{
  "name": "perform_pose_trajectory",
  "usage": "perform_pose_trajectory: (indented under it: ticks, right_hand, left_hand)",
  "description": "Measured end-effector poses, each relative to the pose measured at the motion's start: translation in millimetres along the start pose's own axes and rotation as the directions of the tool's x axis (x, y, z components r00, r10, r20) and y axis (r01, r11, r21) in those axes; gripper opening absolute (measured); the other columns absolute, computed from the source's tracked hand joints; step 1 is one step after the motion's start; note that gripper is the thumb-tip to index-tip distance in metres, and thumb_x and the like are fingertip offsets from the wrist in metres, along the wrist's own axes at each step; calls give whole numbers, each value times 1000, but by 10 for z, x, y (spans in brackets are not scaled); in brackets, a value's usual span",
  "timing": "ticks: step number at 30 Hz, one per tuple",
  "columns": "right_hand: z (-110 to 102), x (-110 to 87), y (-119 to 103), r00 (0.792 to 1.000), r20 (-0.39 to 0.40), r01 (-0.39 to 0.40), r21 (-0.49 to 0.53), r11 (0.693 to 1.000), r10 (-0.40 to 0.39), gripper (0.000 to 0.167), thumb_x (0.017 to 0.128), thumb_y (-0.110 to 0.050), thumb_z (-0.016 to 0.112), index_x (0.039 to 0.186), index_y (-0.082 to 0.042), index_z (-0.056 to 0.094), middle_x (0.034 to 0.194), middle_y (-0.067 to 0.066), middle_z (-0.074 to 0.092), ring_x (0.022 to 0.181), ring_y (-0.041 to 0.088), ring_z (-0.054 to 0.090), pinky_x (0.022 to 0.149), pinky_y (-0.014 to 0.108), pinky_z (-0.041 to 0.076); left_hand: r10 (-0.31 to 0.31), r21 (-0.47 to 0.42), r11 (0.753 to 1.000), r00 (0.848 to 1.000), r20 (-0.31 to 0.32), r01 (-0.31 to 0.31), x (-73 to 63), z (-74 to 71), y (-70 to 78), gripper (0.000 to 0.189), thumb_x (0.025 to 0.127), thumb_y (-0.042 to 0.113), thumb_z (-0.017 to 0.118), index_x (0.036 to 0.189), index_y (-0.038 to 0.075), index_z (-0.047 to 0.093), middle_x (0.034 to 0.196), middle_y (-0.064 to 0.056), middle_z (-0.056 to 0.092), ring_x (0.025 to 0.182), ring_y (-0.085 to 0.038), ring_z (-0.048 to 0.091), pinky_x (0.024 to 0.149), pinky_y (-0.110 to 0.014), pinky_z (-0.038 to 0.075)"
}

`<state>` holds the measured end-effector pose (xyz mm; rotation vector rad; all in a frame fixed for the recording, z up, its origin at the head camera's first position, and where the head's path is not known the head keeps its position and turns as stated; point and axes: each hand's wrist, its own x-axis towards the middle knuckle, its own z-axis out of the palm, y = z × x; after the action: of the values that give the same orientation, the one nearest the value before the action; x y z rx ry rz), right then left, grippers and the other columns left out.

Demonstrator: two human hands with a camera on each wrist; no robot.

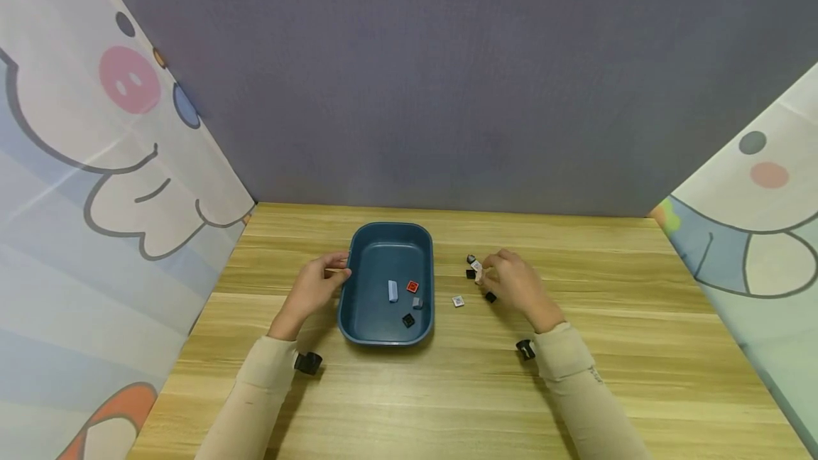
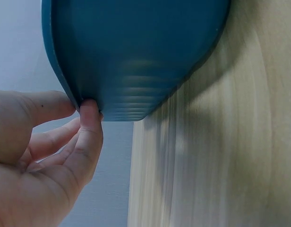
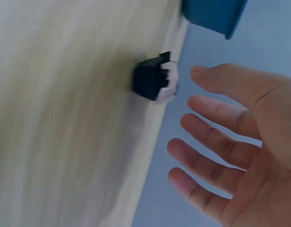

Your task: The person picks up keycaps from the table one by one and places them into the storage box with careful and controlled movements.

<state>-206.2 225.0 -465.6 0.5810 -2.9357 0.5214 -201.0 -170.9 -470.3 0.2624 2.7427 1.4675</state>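
Note:
The left hand [image 1: 312, 288] pinches the left rim of a blue tray [image 1: 345, 311], as the left wrist view shows with thumb and finger on its edge. Inside the tray lie small pieces that look like keycaps: a long pale blue one [image 1: 393, 291], a red one [image 1: 412, 287], a grey one [image 1: 417, 302] and a black one [image 1: 408, 320]. To the tray's right, the right hand [image 1: 516, 282] hovers by a few more small pieces. Its fingers are spread and apart from a black piece [image 3: 149, 79] and a white piece [image 3: 169, 85] in the right wrist view.
A white square piece [image 1: 458, 301] lies between the tray and the right hand. A black piece [image 1: 491, 297] sits by the right hand. The wooden table [image 1: 409, 403] meets a grey panel [image 1: 447, 91] at the back, with cartoon-printed sheets on both sides.

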Motion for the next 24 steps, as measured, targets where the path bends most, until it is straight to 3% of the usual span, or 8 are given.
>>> perform_pose_trajectory:
  ticks: [11, 24]
  right_hand:
    - [150, 15, 122, 993, 89, -73, -33, 997, 75, 37, 90, -27, 77, 113, 0, 69, 104, 15, 63, 93, 33, 62, 78, 49, 55]
    - [163, 22, 128, 991, 100, -82, -35, 996, 86, 37, 90, -29, 77, 113, -1, 70, 105, 15, 63, 96, 34, 61, 79, 50, 54]
  left_hand:
    - [-14, 0, 1000, 1000, 6, 14, -1, 1, 3, 41, 99, 12, 64, 138, 0, 58, 121, -22, 65, 106, -38, 64, 90, -49, 53]
    - [-19, -12, 1000, 1000, 9, 19, 5, 3, 6, 41, 99, 11, 64, 137, -1, 58, 121, -23, 65, 105, -38, 64, 88, -48, 54]
